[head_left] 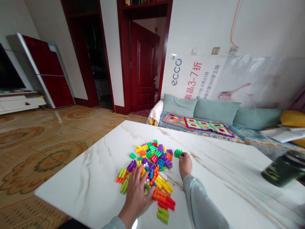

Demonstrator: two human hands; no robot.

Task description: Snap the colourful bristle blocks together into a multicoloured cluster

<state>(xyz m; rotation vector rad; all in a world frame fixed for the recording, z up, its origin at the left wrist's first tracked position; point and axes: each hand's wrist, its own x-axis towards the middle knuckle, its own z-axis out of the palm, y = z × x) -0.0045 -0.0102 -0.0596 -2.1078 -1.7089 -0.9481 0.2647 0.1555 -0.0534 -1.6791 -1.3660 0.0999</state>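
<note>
Now blocks (154, 158) heaped on table (95, 181), hands (136, 190) (186, 166) touching some; flask (284, 171), contents hidden.

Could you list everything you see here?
Table: one, white, foreground
Plastic pieces: many, mixed colours, heaped on table
Green cluster: one, green, right of heap
Flask: one, dark green, table's right
Sofa: one, blue, behind table
Large cushions: three, teal, on sofa
Coverlets: apparently two, multicoloured, on sofa
Banner: one, mostly white, above sofa
Door: one, dark red, background
Refrigerator: one, red, left
Screen: one, black, left edge
Cabinet: one, white, below screen
Floor: one, tan, left
Left hand: one, grey sleeve, over heap
Right hand: one, grey sleeve, at green cluster
</note>
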